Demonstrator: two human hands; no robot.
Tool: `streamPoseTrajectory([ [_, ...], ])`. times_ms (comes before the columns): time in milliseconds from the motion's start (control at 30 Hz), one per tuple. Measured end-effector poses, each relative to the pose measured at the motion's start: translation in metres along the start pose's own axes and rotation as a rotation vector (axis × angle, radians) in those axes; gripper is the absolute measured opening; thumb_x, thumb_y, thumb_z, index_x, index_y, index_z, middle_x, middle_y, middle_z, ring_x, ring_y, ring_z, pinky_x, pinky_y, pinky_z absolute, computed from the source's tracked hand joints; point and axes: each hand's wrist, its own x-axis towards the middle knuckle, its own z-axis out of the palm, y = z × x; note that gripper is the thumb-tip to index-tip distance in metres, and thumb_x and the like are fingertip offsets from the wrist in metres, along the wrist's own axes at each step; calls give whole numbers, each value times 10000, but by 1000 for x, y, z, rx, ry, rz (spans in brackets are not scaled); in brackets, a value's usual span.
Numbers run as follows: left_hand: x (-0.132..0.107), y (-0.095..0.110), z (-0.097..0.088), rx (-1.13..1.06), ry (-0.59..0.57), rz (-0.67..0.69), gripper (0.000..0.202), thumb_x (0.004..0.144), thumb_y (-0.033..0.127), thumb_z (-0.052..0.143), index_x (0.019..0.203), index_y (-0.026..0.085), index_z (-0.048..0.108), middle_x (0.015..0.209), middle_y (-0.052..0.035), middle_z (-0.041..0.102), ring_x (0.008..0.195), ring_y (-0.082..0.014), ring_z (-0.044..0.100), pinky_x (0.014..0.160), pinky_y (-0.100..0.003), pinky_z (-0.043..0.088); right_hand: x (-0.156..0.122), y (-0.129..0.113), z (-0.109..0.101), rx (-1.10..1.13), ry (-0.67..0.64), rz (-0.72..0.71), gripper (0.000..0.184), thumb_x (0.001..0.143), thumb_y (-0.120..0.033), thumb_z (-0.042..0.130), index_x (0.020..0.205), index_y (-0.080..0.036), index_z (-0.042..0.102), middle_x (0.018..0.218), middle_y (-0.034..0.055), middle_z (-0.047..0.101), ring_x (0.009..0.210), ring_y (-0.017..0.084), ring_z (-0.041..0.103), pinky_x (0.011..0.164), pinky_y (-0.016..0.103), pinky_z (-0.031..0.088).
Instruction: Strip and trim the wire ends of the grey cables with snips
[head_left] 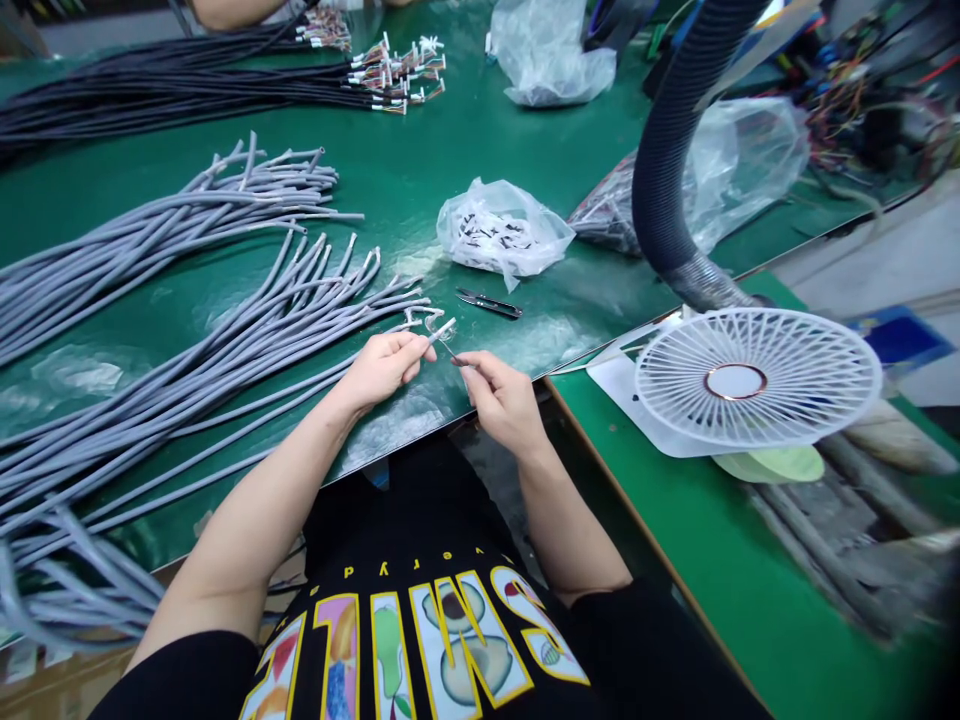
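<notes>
**wireguy:** Grey cable everywhere in the head view lol. left hand [386,365] is curled nearly closed, thumb and fingers pinching the end of one grey cable [444,329] right at the front edge of the green table [420,170]. The stripped tip pokes out just past the knuckles

**benchrat:** and the other one?

**wireguy:** right hand [499,395] sits just beside it, fingers mostly folded, thumb and forefinger nipped together on something thin coming off that cable end. Looks like a fine wire strand, too small to tell for sure. Hands are close but not touching

**benchrat:** what's around them

**wireguy:** big fan of loose grey cables [187,340] spreading left of the hands, small snips [489,303] lying flat on the mat just behind the hands, and a clear bag of small parts [502,232] behind those. White fan grille [757,380] off to the right on the lower bench, black corrugated hose [667,150] arching over it
</notes>
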Motion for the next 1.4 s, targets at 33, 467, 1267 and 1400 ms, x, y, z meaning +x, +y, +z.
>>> streamPoseTrajectory([
  [33,0,0,0,3,-4,0,441,794,558,592,737,122,627,438,60,404,420,-58,302,460,-217,231,0,0,0,-1,-1,0,242,921,-260,473,1026,-168,670,752,33,638,709,143,614,665,258,478],
  [467,-1,0,-1,179,16,33,384,861,479,501,779,119,609,477,59,410,444,-63,326,483,-211,273,6,4,2,261,-55,117,188,888,-285,526,939,-157,654,533,-54,461,470,71,419,476,216,353],
  [1267,-7,-8,8,743,60,333,269,894,369,538,947,205,745,946,-46,763,820,-182,661,751,-289,415,-4,7,-51,-276,112,-237,207,889,-226,555,987,-210,737,837,52,734,720,159,668,681,284,517],
  [1400,-7,-9,9,889,61,416,269,913,371,529,973,218,742,896,-43,768,765,-174,641,744,-313,371,-6,9,-53,-409,24,-242,231,907,-257,533,989,-205,744,750,55,712,644,151,637,608,269,484],
])
